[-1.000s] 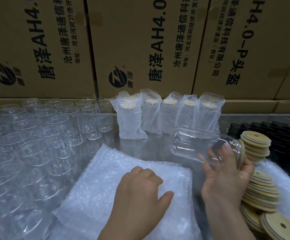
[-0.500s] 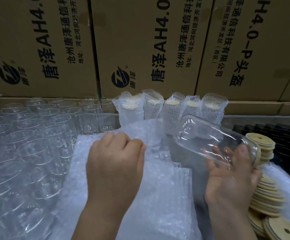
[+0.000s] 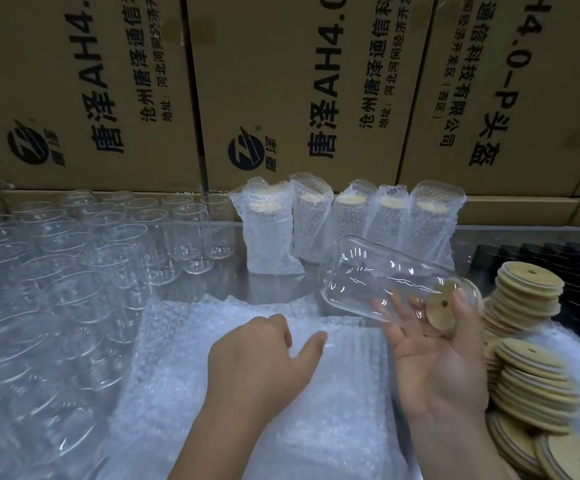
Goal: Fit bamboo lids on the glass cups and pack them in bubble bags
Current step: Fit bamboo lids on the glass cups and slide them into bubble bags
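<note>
Printed cardboard boxes behind shiny metal table

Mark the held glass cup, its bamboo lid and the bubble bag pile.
glass cup [image 3: 378, 278], head view, middle of clear side wall.
bamboo lid [image 3: 441, 317], head view, disc face beside its hole.
bubble bags [image 3: 337, 403], head view, bare top sheet of pile.

The left hand hides its fingertips; the nearest lids are cropped.

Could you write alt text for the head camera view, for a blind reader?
A person's right hand holds a bamboo-lidded glass cup on its side; the left hand, fingers curled, rests on bubble bags. Wrapped cups stand behind.
</note>
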